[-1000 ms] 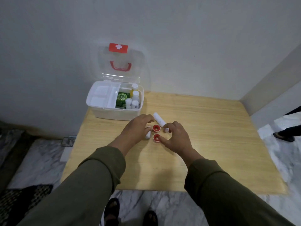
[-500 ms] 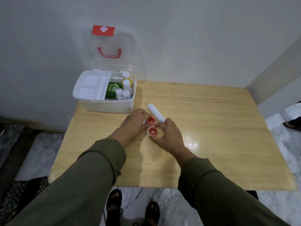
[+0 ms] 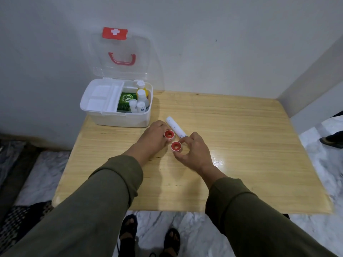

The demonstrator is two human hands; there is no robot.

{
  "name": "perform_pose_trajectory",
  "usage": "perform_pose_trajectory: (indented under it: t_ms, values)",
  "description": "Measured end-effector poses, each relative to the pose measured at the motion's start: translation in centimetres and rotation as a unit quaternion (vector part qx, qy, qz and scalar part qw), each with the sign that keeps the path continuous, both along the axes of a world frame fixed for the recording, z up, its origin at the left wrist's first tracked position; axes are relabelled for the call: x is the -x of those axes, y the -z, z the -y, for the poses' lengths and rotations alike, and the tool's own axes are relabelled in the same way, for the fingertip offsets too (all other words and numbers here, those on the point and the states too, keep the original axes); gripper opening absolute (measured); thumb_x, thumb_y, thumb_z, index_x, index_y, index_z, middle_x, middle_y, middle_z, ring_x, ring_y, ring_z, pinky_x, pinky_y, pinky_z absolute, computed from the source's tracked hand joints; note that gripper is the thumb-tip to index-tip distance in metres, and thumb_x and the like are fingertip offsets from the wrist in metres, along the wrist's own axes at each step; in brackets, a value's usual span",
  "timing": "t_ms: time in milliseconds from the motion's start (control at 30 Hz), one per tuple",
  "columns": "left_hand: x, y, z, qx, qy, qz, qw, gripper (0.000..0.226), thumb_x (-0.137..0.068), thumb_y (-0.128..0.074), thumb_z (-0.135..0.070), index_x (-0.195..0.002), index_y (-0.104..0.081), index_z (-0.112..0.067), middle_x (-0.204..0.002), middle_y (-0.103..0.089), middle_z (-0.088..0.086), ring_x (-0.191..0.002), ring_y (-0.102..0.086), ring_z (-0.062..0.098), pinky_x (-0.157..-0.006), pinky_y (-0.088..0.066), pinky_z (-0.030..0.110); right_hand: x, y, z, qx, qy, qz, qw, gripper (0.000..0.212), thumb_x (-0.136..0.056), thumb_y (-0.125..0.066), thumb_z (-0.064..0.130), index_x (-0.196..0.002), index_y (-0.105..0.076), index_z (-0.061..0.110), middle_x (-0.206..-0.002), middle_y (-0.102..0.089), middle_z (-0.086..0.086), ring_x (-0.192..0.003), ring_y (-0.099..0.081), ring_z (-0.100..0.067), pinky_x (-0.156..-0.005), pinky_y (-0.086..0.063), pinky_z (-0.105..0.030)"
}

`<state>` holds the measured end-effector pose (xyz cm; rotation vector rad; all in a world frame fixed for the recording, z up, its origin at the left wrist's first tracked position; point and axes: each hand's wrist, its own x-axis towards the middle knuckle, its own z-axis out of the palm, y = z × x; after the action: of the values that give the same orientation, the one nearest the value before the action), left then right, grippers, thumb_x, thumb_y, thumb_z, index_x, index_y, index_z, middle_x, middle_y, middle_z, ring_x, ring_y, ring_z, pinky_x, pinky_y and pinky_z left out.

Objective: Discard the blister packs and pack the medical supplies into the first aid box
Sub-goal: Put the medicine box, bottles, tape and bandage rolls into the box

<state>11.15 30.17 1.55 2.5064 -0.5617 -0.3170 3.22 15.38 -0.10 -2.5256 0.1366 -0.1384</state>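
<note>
Two red tape rolls lie on the table (image 3: pixel 241 145). The left hand (image 3: pixel 152 140) curls its fingers around the far roll (image 3: pixel 169 134); the right hand (image 3: pixel 193 151) pinches the near roll (image 3: pixel 176 146) between thumb and forefinger. One white tube (image 3: pixel 175 128) lies just beyond both hands. The open box (image 3: pixel 118 108), beyond the left hand, holds four bottles and one green pack; their labels are hard to read.
</note>
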Motion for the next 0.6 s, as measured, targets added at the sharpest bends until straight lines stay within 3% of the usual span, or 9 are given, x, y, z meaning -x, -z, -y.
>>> perform_pose_trajectory:
  t_ms: [267,400,600]
  values:
    - [0.1,-3.5,0.1,0.025,0.008,0.036,0.999,0.037,-0.087,-0.065,-0.023,-0.12,-0.057,-0.011,-0.129,-0.049,0.002,-0.12,-0.047,0.018,-0.098,-0.033,0.023,-0.6,-4.3,1.3,0.018,0.011,0.037,0.999,0.035,-0.071,-0.076,0.035,-0.097,-0.068,0.013,-0.087,-0.042,0.001,-0.084,-0.047,-0.016,-0.068,-0.038,-0.028]
    - [-0.1,-6.7,-0.9,0.035,0.016,0.084,0.996,0.039,-0.084,-0.068,-0.029,-0.118,-0.059,-0.012,-0.127,-0.051,0.002,-0.12,-0.048,0.018,-0.101,-0.036,0.026,-1.4,-7.5,1.2,0.018,0.008,0.075,0.997,0.037,-0.069,-0.077,0.039,-0.094,-0.068,0.013,-0.091,-0.047,-0.002,-0.091,-0.05,-0.02,-0.076,-0.044,-0.033]
    - [-1.6,-11.9,-5.5,0.039,-0.052,0.148,0.987,0.046,-0.081,-0.071,-0.031,-0.121,-0.06,-0.01,-0.131,-0.052,0.004,-0.122,-0.047,0.019,-0.1,-0.036,0.026,-4.4,-12.3,-1.8,0.017,0.013,0.122,0.992,0.033,-0.071,-0.075,0.038,-0.096,-0.068,0.017,-0.106,-0.052,-0.005,-0.106,-0.047,-0.021,-0.09,-0.042,-0.04]
